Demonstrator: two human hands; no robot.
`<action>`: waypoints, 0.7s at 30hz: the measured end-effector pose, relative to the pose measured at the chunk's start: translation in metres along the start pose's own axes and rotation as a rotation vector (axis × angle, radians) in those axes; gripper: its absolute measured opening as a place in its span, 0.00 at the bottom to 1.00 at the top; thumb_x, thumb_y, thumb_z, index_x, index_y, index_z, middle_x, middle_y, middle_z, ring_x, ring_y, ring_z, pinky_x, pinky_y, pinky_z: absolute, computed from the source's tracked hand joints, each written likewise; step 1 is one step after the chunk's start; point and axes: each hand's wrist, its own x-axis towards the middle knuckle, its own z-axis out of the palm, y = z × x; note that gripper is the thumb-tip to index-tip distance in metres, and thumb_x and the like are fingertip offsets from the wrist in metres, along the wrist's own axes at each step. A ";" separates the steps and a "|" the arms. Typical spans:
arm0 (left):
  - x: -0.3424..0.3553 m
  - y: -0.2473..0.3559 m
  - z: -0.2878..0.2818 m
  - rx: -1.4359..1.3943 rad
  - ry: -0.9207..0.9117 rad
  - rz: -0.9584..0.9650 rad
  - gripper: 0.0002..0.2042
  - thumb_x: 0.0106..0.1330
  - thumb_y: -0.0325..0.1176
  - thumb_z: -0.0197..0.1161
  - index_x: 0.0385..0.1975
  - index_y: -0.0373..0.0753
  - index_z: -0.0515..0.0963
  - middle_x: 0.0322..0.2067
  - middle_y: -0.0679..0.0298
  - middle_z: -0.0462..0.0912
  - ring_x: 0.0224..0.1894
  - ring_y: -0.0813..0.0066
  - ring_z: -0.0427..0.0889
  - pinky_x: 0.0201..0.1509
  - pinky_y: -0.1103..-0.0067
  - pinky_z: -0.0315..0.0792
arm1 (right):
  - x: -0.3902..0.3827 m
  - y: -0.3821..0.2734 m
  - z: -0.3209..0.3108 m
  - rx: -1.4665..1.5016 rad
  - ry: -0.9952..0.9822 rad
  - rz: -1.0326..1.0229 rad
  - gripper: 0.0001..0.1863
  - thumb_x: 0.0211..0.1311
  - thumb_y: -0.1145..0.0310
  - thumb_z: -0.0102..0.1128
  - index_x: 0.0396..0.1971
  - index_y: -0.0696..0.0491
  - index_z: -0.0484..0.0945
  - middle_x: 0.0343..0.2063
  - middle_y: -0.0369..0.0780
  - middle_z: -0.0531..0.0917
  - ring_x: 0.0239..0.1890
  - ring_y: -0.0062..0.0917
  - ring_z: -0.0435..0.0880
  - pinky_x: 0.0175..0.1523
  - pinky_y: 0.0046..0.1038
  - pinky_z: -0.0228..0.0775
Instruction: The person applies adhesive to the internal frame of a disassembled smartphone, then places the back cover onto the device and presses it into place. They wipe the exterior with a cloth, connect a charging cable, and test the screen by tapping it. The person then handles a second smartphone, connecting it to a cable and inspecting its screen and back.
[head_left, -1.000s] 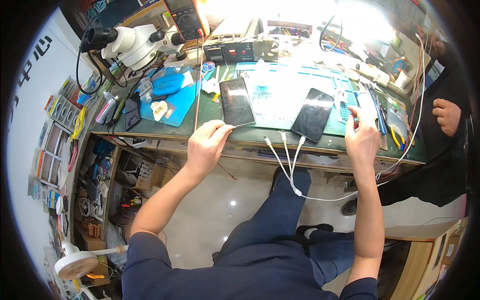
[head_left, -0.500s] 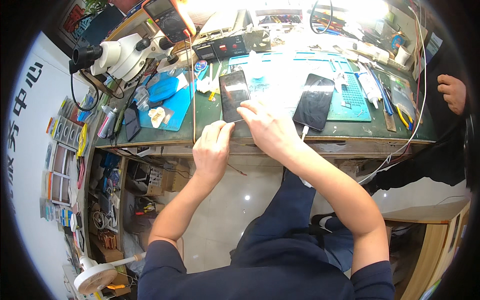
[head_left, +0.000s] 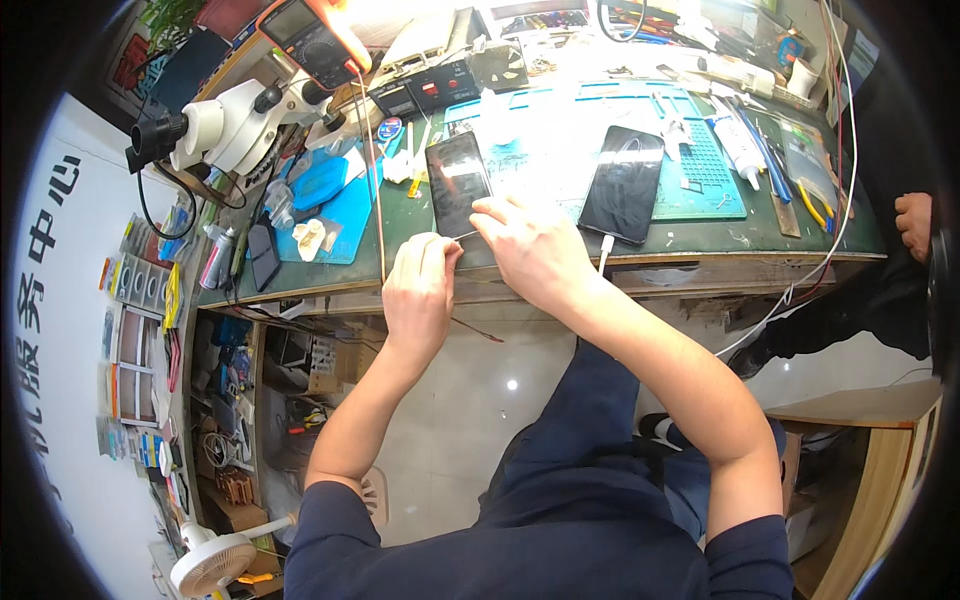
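A dark smartphone (head_left: 456, 175) lies screen up on the green bench top, with a glare on its glass. My right hand (head_left: 532, 248) comes in from the right, its closed fingertips on the phone's lower right edge. At the phone's lower left corner, my left hand (head_left: 420, 290) is closed with thumb and fingers pinched together; whatever is between them is too small or hidden. Right of my right hand lies a second black smartphone (head_left: 622, 185), tilted slightly, with a white cable (head_left: 606, 252) plugged into its lower end. A blue work mat (head_left: 700, 195) lies partly under it.
A white microscope (head_left: 235, 125), an orange multimeter (head_left: 312, 40) and a black instrument box (head_left: 425, 90) stand at the back left. Pliers (head_left: 815, 203), a white tube (head_left: 738, 150) and other tools lie at right. Another person's hand (head_left: 914, 225) shows at the far right.
The whole view has shifted slightly. Both hands keep nearly the same place at the phone's lower end, with only small finger movement.
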 end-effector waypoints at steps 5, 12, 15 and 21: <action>-0.005 -0.008 -0.001 0.014 0.012 0.089 0.12 0.57 0.22 0.68 0.41 0.33 0.80 0.38 0.57 0.80 0.40 0.61 0.81 0.43 0.71 0.78 | -0.001 0.003 0.002 0.015 0.018 -0.005 0.16 0.53 0.74 0.58 0.43 0.56 0.82 0.50 0.38 0.82 0.53 0.29 0.79 0.56 0.31 0.72; -0.011 -0.013 0.001 0.025 0.042 0.182 0.16 0.51 0.17 0.66 0.42 0.31 0.81 0.38 0.57 0.80 0.39 0.61 0.82 0.42 0.71 0.78 | -0.002 -0.002 -0.002 0.007 0.116 -0.042 0.11 0.52 0.72 0.59 0.37 0.54 0.81 0.45 0.37 0.81 0.51 0.29 0.79 0.54 0.32 0.71; -0.011 -0.016 0.003 -0.004 0.057 0.206 0.16 0.51 0.17 0.66 0.42 0.32 0.81 0.38 0.57 0.80 0.39 0.61 0.82 0.41 0.71 0.78 | -0.001 -0.003 -0.001 0.021 0.249 -0.122 0.03 0.51 0.71 0.59 0.27 0.52 0.79 0.34 0.36 0.79 0.46 0.28 0.78 0.51 0.32 0.71; -0.014 -0.019 0.001 -0.063 0.086 0.167 0.12 0.57 0.17 0.67 0.41 0.33 0.82 0.38 0.58 0.80 0.38 0.63 0.82 0.39 0.73 0.78 | -0.002 -0.011 0.001 0.065 0.147 -0.048 0.05 0.51 0.71 0.60 0.30 0.52 0.80 0.33 0.36 0.79 0.44 0.30 0.79 0.51 0.32 0.71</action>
